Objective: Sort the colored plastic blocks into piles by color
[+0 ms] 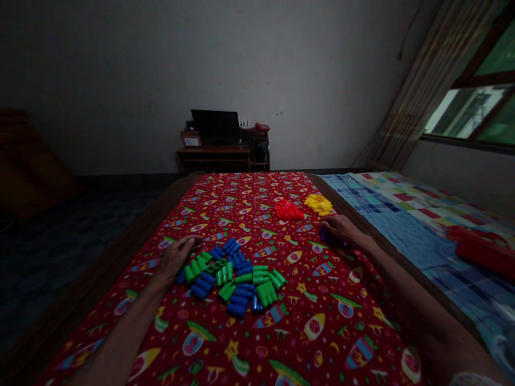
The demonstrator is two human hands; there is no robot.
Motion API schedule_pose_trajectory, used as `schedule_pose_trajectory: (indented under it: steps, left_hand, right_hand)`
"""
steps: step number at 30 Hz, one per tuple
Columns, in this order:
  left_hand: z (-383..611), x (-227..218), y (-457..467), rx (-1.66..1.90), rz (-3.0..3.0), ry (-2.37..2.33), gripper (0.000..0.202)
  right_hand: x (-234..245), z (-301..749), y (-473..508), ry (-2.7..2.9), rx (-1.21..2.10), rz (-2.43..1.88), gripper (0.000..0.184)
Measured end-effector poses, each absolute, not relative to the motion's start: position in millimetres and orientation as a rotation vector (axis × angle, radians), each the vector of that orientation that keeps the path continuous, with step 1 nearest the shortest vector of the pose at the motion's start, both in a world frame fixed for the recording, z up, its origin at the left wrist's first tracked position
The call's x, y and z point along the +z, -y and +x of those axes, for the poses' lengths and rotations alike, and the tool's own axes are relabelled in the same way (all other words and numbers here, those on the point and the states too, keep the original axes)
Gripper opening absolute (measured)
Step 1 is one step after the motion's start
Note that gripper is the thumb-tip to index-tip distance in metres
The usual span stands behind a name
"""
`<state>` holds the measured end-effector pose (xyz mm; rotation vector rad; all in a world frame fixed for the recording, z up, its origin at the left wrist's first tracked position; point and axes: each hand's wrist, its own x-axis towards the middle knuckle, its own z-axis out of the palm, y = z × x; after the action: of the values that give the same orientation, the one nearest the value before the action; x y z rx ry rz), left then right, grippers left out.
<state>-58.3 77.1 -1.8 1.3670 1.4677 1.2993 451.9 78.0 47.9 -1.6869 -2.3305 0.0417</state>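
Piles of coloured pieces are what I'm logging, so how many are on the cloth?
4: a blue-and-green pile beside the left hand, a red pile and a yellow pile farther off, and a purple pile partly hidden under the right hand.

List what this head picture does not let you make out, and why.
Head view, purple pieces: partly covered by the right hand, so their number is unclear.
Head view, yellow pieces: heaped and too small to count surely.
Head view, red item: cut off by the right edge.
Head view, white patch on the box: too small to read.
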Motion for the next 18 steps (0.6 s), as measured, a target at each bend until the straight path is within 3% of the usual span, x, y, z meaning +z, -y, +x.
schedule_pose_trajectory:
  steps: [10, 18]
  left_hand:
    - [-58, 0, -76, 1.265, 1.392, -1.491, 0.05]
    - [-59, -2, -79, 1.267, 1.37, -1.47, 0.046]
  right_hand:
    - [38, 434, -86, 2.405, 0.035, -1.804, 0.035]
    - [40, 446, -77, 2.429, 0.086, -1.816, 0.024]
